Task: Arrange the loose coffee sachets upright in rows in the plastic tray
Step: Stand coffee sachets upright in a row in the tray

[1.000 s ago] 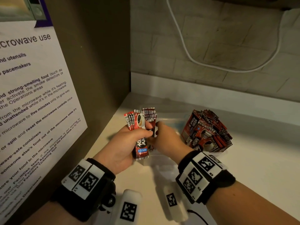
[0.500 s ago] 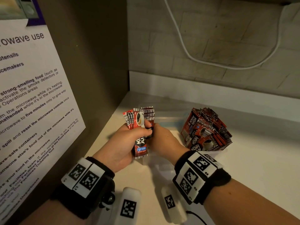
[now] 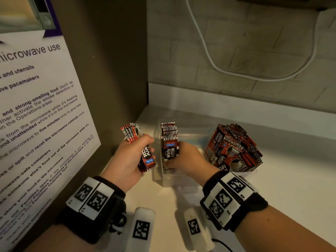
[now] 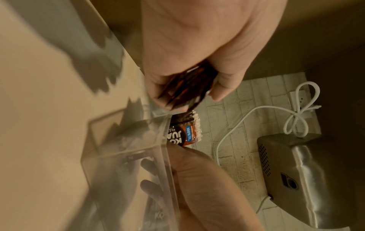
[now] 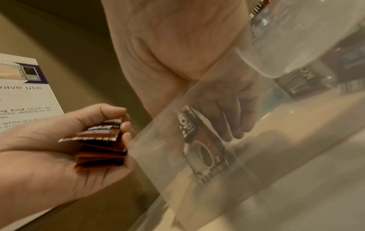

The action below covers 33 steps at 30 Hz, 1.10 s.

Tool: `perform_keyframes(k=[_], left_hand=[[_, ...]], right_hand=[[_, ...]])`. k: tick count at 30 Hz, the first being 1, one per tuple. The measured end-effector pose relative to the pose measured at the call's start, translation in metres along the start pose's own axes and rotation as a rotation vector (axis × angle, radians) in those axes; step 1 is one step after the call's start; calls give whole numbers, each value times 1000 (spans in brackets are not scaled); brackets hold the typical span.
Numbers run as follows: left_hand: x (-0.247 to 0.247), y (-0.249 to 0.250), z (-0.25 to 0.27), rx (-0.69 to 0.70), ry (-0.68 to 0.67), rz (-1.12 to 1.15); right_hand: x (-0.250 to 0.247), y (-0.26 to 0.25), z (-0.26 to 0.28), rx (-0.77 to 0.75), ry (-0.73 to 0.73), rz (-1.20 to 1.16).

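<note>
Red-and-black coffee sachets in three groups: a fanned stack (image 3: 145,157) held clear of the tray at left; an upright stack (image 3: 169,144) standing inside the clear plastic tray (image 3: 190,137) against its left wall; a loose, tilted heap (image 3: 234,148) at the tray's right end.

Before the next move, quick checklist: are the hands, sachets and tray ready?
1. Right hand grips its sachet bundle: ok.
2. That bundle is upright and inside the clear plastic tray: ok.
3. Bundle bottom seated on the tray floor: cannot tell.
4. Left hand holds the spare sachets clear of the tray: ok.
5. All sachets in rows: not ok, the pile on the right is jumbled.
</note>
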<state>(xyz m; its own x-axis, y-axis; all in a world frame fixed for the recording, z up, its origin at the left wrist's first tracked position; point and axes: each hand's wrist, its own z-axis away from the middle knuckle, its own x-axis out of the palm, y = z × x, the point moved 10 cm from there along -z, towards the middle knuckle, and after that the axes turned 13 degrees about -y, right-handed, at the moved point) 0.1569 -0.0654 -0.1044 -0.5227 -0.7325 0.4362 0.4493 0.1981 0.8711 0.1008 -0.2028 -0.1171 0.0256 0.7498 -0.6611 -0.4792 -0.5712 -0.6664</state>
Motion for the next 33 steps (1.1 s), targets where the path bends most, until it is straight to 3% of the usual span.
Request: perform_keyframes(k=[4, 9, 11, 16, 21, 25, 30, 33], left_hand=[[5, 4, 4, -7, -35, 64], [16, 11, 9, 49, -110, 105], [22, 13, 11, 86, -127, 67], [36, 25, 16, 196, -166, 101], [29, 32, 17, 235, -169, 132], [37, 18, 17, 128, -251, -41], [30, 11, 16, 81, -188, -119], [11, 9, 14, 62, -75, -43]], right_hand=[[-18, -7, 22, -19, 13, -187], [-71, -40, 63, -234, 319, -384], [-70, -52, 69, -287, 274, -384], [-31, -62, 68, -274, -31, -272], [-59, -45, 74, -337, 160, -652], [-70, -52, 79, -493, 162, -974], [-80, -49, 80, -517, 236, -929], [-89, -27, 75, -387, 302, -690]])
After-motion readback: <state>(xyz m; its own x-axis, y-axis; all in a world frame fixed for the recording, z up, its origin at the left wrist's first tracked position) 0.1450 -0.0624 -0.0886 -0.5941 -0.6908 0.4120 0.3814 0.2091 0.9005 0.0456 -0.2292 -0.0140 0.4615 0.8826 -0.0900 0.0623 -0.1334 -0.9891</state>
